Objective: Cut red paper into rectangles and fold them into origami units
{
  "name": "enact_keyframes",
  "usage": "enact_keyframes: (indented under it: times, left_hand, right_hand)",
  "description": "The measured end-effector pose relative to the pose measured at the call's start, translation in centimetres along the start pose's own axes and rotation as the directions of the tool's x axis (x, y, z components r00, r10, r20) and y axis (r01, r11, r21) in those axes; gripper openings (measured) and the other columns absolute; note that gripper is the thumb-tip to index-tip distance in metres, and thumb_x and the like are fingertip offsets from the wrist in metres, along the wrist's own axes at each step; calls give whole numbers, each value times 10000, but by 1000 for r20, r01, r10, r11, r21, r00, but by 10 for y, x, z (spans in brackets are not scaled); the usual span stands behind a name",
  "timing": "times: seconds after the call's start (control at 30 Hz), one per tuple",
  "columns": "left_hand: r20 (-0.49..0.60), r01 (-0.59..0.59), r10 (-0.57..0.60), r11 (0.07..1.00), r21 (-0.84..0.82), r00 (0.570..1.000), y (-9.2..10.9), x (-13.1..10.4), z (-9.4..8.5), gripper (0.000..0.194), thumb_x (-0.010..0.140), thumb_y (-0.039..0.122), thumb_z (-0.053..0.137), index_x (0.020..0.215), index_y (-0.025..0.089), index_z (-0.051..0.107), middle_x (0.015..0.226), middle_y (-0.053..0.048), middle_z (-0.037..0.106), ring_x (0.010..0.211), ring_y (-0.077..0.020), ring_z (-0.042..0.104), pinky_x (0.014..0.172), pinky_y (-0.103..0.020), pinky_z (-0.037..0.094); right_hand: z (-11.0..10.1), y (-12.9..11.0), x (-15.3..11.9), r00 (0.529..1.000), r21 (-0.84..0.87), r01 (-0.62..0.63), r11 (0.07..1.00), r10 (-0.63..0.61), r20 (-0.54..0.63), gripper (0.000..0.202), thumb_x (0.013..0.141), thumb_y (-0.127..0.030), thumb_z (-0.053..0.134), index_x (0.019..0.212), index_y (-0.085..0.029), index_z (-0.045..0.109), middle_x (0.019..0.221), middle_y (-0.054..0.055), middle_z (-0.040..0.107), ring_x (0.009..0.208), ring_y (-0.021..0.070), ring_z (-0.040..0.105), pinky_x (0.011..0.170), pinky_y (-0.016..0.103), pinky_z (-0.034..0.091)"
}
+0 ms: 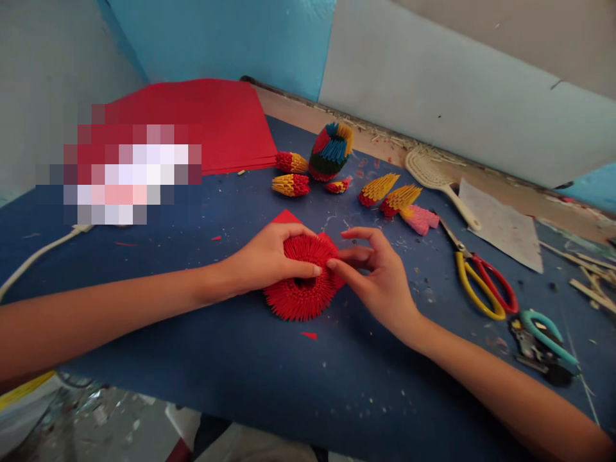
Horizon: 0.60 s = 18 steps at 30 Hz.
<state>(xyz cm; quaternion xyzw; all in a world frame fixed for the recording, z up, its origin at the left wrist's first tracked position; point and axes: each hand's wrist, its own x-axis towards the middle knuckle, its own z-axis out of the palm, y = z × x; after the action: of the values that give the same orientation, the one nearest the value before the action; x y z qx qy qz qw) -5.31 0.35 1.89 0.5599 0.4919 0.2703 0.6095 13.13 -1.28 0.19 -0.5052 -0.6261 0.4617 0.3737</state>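
A round red ring of many folded-paper pieces (301,301) stands over the blue table, with a dark hole at its middle. My left hand (269,256) grips it from the left, thumb across the top near the hole and fingers behind the far rim. At its right edge my right hand (378,276) pinches the paper points between thumb and a finger, while the index finger sticks out above. Whether a separate loose piece is in that pinch, I cannot make out. Red paper (287,217) shows behind and under the ring.
Behind lie a multicoloured folded-paper piece (332,153), yellow-and-red paper cones (291,185) and large red sheets (231,128). To the right are scissors (481,282), a hairbrush (440,173), a pale paper sheet (500,224) and a turquoise-handled tool (548,337). A white cable (43,253) runs at left.
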Motion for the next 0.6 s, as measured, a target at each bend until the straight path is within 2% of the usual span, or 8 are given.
enact_keyframes:
  times: [0.13,0.3,0.47,0.6]
  left_hand:
    - [-5,-49,50,998,42,999,3,1,-3,346,622,214,732,943,159,616,804,15,672,739,-132,625,650,-211,497]
    - [-11,-141,142,987,74,990,6,-1,-8,337,640,270,717,938,153,611,844,-14,669,779,-168,626,701,-262,501]
    - [-67,-163,166,986,43,984,7,-5,-8,359,657,297,710,969,165,591,851,-7,658,764,-151,621,698,-245,498]
    - [-58,-161,166,984,80,984,8,-6,-5,358,653,311,715,957,160,600,862,-7,647,782,-155,616,696,-237,497]
  right_hand:
    - [-3,-2,2,998,53,-17,998,14,64,294,760,-289,653,984,-228,473,762,-21,668,608,101,625,549,220,498]
    - [-9,-7,8,989,190,-103,976,80,124,245,792,-367,598,970,-225,505,738,-21,637,641,104,610,583,235,508]
    - [-9,-8,10,993,142,-75,987,61,104,225,792,-414,587,847,-195,585,721,-9,631,647,103,595,584,228,503]
    - [-9,-6,10,996,80,-24,997,17,83,211,757,-394,637,782,-184,642,702,-4,649,616,103,588,570,228,482]
